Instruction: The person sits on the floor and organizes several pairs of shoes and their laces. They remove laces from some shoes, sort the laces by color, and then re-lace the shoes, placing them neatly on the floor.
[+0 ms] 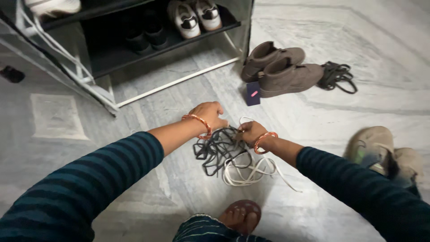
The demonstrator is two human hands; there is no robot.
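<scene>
- Laces lie in a loose pile on the floor between and just below both hands: a dark tangle (218,150) under the left hand, a white tangle (246,169) under the right, the two overlapping in the middle.
- Left hand (208,114), with a copper bangle on the wrist, is curled knuckles-up over the far edge of the dark laces; it seems to grip a strand, though the fingertips are hidden.
- Right hand (252,132), also bangled, is closed on a white lace, a loop of which rises just beyond its fingers.
- Judged from this, the sorting is in its early part: the two colours are not yet pulled apart, and most strands remain crossed.
- Brown boots (282,67) stand beyond the right hand, well apart, apparently unlaced; a third dark bundle of laces (337,76) lies beside them.
- Shoe rack (134,49) stands beyond the left hand, with white sneakers (195,15) on a shelf.
- No lace appears threaded into any shoe yet.
</scene>
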